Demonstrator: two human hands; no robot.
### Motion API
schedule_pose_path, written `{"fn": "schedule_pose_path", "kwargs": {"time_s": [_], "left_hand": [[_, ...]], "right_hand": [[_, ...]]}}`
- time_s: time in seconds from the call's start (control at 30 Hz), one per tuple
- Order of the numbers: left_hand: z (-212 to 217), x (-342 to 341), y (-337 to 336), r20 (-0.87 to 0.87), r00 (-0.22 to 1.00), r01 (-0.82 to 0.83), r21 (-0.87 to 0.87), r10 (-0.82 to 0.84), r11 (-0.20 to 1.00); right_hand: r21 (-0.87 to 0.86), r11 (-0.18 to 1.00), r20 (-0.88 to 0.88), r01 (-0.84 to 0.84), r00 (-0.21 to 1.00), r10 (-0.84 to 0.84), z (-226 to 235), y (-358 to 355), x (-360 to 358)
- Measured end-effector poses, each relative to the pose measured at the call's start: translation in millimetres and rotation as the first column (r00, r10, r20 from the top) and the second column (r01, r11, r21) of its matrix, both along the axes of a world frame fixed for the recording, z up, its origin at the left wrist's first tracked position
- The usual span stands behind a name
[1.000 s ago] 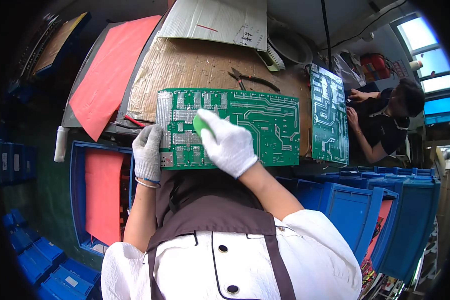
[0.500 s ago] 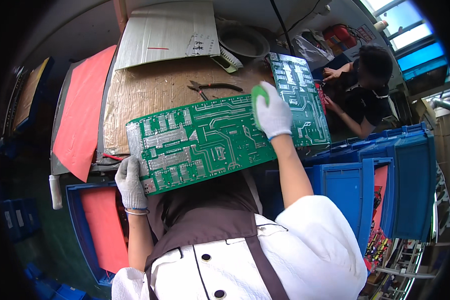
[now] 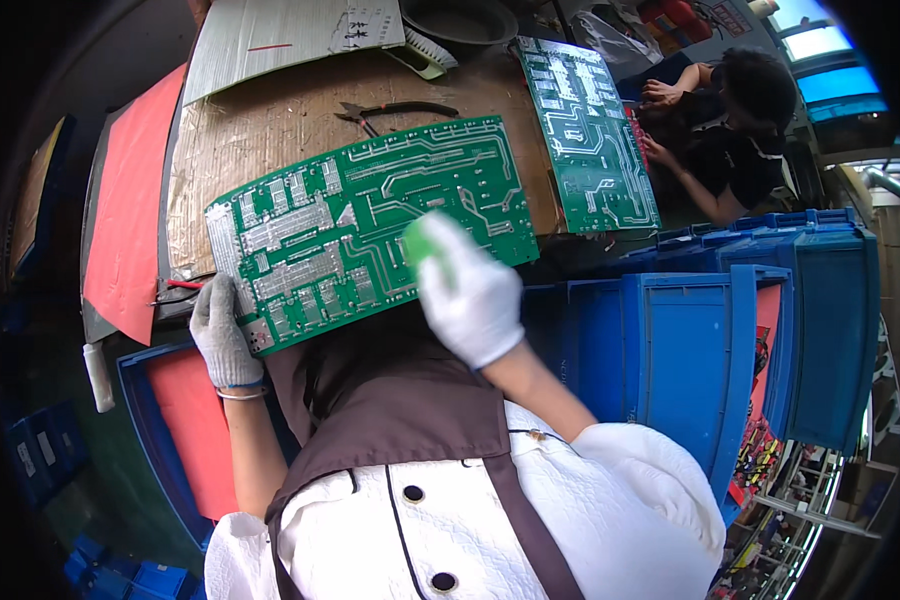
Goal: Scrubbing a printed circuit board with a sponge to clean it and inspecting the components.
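Observation:
A large green circuit board (image 3: 370,215) with silvery solder tracks lies tilted across the near edge of the worktable. My left hand (image 3: 220,330), in a whitish knit glove, is closed on its lower left corner, fingers over the top face. In a white glove, my right hand (image 3: 470,305) holds a green rounded object (image 3: 422,245) over the middle of the board. Motion blurs this object, so I cannot tell its exact kind or whether it touches the board. Beyond the far edge lie cutting pliers (image 3: 395,108) with dark handles.
A second circuit board (image 3: 590,135) rests at the right, near a co-worker (image 3: 745,130). A white-bristled brush (image 3: 425,55), a cardboard sheet (image 3: 290,45) and a round basin (image 3: 460,15) are at the back. Blue crates (image 3: 675,350) flank me; a red sheet (image 3: 135,210) hangs left.
My right hand has swept with the green object from the board's far right part toward its middle, nearer me. My left hand keeps its hold on the corner. The whole view has shifted slightly.

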State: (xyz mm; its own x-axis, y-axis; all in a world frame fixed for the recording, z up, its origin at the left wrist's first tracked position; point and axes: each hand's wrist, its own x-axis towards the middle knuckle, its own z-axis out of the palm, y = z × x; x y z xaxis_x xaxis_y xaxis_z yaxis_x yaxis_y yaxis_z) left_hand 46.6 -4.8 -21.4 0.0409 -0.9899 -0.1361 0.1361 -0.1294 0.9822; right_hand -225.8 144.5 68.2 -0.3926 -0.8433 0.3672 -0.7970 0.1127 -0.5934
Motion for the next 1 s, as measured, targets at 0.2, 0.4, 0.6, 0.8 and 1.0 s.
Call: {"fn": "schedule_pose_path", "kwargs": {"time_s": [0.2,0.4,0.6,0.8,1.0], "left_hand": [[4,3,3,-0.039,0.999,-0.005,0.044,0.007,0.999],[0,7,2,-0.015,1.000,0.021,0.023,-0.021,1.000],[5,0,1,-0.048,0.998,0.036,0.022,-0.035,0.999],[-1,5,0,-0.051,0.999,0.009,0.039,-0.007,0.999],[1,2,2,-0.048,0.999,0.004,0.000,-0.004,1.000]], "right_hand": [[-0.043,0.990,-0.107,0.136,0.984,-0.140,-3,26,-61],[-0.066,0.998,-0.058,-0.021,0.998,0.018,-14,34,-16],[0.008,1.000,-0.074,0.029,0.997,-0.029,-15,41,-20],[0.088,0.971,-0.108,0.224,0.971,-0.215,-3,57,-63],[0.312,0.872,-0.302,0.379,0.909,-0.287,12,77,-95]]}}
